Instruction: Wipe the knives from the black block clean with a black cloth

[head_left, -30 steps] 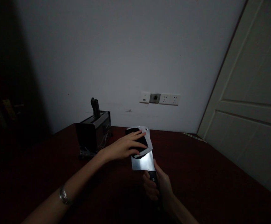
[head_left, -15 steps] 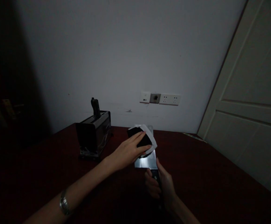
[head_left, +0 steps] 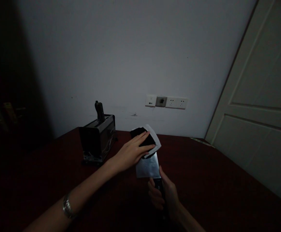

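Note:
My right hand (head_left: 166, 195) is wrapped round the black handle of a cleaver (head_left: 148, 168), whose broad steel blade points away from me above the table. Against the far part of that blade, my left hand (head_left: 134, 149) presses a folded black and white cloth (head_left: 152, 138), its fingers laid over the cloth. The cloth hides the blade's far end. A metal bracelet or watch (head_left: 67, 206) circles my left wrist.
A dark knife block (head_left: 97, 138) with a black-handled knife (head_left: 99, 110) in it stands at the left on the dark red table (head_left: 203, 180). Behind are a pale wall with sockets (head_left: 176, 102) and, at the right, a white panelled door (head_left: 256, 106).
My left hand and the cloth have slid up the blade, away from the handle, uncovering more of the near steel. The cleaver has shifted slightly left and towards me.

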Demonstrator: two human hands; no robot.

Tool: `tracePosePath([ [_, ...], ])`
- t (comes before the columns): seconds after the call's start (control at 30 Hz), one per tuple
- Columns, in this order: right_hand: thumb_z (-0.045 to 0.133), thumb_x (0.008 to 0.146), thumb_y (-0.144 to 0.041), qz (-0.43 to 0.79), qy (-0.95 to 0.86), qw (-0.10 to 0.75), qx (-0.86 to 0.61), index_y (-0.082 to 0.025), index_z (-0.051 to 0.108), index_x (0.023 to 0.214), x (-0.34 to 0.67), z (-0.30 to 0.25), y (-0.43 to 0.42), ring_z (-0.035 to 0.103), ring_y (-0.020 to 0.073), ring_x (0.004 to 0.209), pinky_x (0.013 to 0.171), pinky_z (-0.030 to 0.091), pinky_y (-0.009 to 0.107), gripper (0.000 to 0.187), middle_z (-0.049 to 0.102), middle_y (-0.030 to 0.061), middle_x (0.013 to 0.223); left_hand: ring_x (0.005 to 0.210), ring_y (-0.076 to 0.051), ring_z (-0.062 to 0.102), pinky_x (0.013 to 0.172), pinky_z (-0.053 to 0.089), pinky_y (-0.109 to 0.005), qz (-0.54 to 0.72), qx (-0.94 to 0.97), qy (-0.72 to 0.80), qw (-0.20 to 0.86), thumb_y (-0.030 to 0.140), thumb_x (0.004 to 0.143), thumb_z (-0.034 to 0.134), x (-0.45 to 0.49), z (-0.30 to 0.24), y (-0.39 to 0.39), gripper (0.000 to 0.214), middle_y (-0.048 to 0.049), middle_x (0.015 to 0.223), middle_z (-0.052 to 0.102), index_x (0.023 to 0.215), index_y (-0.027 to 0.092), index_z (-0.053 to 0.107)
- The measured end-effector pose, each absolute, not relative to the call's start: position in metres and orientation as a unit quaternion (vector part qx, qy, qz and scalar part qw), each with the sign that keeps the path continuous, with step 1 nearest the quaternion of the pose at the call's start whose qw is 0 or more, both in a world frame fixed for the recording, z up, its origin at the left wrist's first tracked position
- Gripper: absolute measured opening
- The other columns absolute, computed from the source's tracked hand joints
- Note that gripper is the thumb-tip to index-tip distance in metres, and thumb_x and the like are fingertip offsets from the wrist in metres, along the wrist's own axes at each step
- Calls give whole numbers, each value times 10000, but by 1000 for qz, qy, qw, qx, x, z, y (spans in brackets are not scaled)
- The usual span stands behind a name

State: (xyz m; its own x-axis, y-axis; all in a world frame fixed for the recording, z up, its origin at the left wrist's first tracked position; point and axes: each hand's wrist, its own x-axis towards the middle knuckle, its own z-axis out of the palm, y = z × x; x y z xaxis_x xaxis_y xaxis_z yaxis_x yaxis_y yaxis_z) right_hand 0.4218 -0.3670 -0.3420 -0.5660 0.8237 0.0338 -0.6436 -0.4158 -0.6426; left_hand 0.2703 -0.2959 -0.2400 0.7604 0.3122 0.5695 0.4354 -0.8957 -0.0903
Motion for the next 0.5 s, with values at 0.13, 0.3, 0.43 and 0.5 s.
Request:
tracePosePath([
  [0.13,498,724,-617,818,-304,470,-133,-168,443,530,429,-338,-366,161,23,248,237,204,150,492,339,-89,361,1325,-223,184,1052,286,-417,-230,-959,-147,77,178,847,500,274,-243,-306,384,-46,1457,176,1222,258,501],
  [0.3,518,719,-600,808,-309,485,-128,-164,455,533,432,-338,-365,164,19,251,239,202,144,478,348,-86,363,1326,-201,185,1062,274,-395,-221,-965,-126,67,177,853,492,277,-243,-311,368,-35,1456,187,1210,262,512],
  [0.43,420,739,-667,820,-323,450,-147,-173,443,531,426,-343,-365,187,30,237,235,215,158,537,345,-84,353,1328,-228,175,1048,284,-444,-274,-942,-175,85,210,863,480,276,-245,-301,373,-50,1460,164,1231,266,489],
  [0.5,395,744,-678,822,-325,441,-156,-174,448,538,424,-345,-365,196,34,233,233,217,162,547,353,-81,351,1328,-236,169,1043,283,-460,-292,-931,-198,92,206,872,461,277,-248,-298,378,-59,1463,147,1244,265,474],
])
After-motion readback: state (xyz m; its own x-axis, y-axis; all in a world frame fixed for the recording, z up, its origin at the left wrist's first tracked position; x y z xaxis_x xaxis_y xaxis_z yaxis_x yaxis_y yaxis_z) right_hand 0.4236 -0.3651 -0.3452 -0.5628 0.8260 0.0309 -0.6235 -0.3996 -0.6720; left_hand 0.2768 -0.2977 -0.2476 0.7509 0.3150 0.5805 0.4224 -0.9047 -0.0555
